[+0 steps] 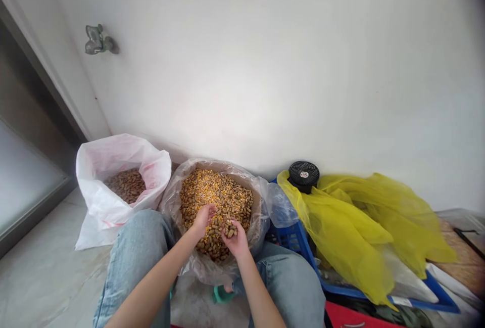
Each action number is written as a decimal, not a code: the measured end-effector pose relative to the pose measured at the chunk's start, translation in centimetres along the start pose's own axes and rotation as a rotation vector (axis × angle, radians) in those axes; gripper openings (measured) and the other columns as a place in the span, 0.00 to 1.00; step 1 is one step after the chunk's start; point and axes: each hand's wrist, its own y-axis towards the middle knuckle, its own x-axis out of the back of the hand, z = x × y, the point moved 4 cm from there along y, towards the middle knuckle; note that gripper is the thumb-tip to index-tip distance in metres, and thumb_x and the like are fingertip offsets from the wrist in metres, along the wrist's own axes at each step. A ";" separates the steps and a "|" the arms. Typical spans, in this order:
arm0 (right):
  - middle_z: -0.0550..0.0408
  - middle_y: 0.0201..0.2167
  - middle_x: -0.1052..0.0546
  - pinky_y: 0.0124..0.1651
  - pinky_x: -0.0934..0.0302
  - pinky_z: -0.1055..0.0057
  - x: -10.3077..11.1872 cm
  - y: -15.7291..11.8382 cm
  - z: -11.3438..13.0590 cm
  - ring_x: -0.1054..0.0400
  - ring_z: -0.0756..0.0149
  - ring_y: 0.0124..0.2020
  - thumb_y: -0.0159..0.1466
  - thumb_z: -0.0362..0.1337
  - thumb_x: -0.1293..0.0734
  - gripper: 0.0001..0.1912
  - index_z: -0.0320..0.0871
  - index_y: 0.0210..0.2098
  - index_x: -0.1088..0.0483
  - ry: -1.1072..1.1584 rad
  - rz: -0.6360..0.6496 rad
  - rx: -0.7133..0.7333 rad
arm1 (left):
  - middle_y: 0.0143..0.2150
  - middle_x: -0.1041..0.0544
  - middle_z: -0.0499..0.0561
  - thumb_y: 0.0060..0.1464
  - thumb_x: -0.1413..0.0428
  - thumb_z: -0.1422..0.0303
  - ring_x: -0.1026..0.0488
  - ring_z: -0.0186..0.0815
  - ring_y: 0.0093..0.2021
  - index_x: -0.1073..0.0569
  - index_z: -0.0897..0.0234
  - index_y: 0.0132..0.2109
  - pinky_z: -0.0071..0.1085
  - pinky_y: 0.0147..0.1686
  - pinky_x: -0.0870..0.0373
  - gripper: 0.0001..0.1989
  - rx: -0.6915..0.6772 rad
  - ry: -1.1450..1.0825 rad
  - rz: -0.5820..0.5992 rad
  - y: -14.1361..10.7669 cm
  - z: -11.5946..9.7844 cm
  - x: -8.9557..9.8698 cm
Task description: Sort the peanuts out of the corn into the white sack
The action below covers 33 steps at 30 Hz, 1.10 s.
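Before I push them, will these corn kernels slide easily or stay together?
Probably they slide easily: the corn kernels lie loose and separate. The clear plastic bag looks thin and floppy, so it likely gives little support.

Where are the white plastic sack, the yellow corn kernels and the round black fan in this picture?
White plastic sack [96, 212]: head view, on its front wall.
Yellow corn kernels [200, 186]: head view, on the heap's top.
Round black fan [303, 176]: head view, on its grille.
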 end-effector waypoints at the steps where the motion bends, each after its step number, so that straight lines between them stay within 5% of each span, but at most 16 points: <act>1: 0.61 0.23 0.29 0.30 0.39 0.71 -0.2 -0.3 0.4 0.34 0.71 0.26 0.44 0.35 0.36 0.09 0.47 0.28 0.36 0.033 0.006 -0.019 | 0.31 0.27 0.51 0.44 0.49 0.69 0.32 0.31 0.30 0.31 0.65 0.28 0.25 0.27 0.42 0.04 0.008 0.029 0.015 -0.1 0.5 -0.3; 6: 0.60 0.25 0.29 0.27 0.40 0.73 -1.1 -1.6 3.2 0.34 0.71 0.26 0.44 0.34 0.36 0.12 0.46 0.30 0.36 -0.020 0.050 -0.011 | 0.36 0.27 0.52 0.45 0.49 0.67 0.31 0.33 0.34 0.31 0.63 0.32 0.26 0.30 0.41 0.06 0.023 0.108 0.094 -0.4 1.6 -1.0; 11: 0.64 0.24 0.33 0.22 0.43 0.77 -1.9 -1.4 7.6 0.38 0.73 0.24 0.42 0.34 0.36 0.11 0.47 0.28 0.36 -0.348 0.058 0.217 | 0.38 0.27 0.53 0.46 0.49 0.67 0.31 0.33 0.34 0.30 0.63 0.33 0.27 0.30 0.39 0.07 0.017 0.084 0.098 -0.6 1.1 -1.1; 15: 0.63 0.23 0.33 0.21 0.43 0.77 -1.6 -0.1 9.6 0.38 0.73 0.24 0.42 0.34 0.36 0.11 0.46 0.27 0.36 -0.353 -0.006 0.267 | 0.38 0.27 0.54 0.47 0.50 0.68 0.30 0.33 0.33 0.31 0.64 0.33 0.26 0.30 0.38 0.06 0.007 0.071 0.063 -0.6 0.5 -1.0; 22: 0.58 0.24 0.30 0.22 0.44 0.77 -2.7 0.8 8.7 0.36 0.72 0.24 0.44 0.32 0.36 0.11 0.44 0.30 0.38 0.148 0.166 -0.007 | 0.40 0.28 0.54 0.48 0.51 0.68 0.30 0.33 0.36 0.32 0.63 0.34 0.27 0.34 0.37 0.06 0.009 0.024 0.079 0.0 0.1 -1.8; 28: 0.58 0.28 0.29 0.23 0.43 0.77 -4.7 0.1 8.3 0.36 0.73 0.25 0.47 0.32 0.37 0.11 0.44 0.32 0.37 0.167 0.333 -0.053 | 0.45 0.30 0.53 0.51 0.54 0.64 0.31 0.33 0.42 0.33 0.62 0.38 0.29 0.39 0.36 0.10 0.038 -0.099 0.159 0.5 0.2 -3.5; 33: 0.59 0.28 0.29 0.26 0.41 0.76 -5.5 -0.1 7.6 0.35 0.73 0.26 0.48 0.32 0.38 0.11 0.46 0.33 0.38 0.109 0.381 -0.068 | 0.43 0.30 0.52 0.51 0.54 0.65 0.31 0.30 0.34 0.32 0.63 0.38 0.28 0.35 0.34 0.10 0.031 -0.259 0.201 0.0 -0.3 -4.9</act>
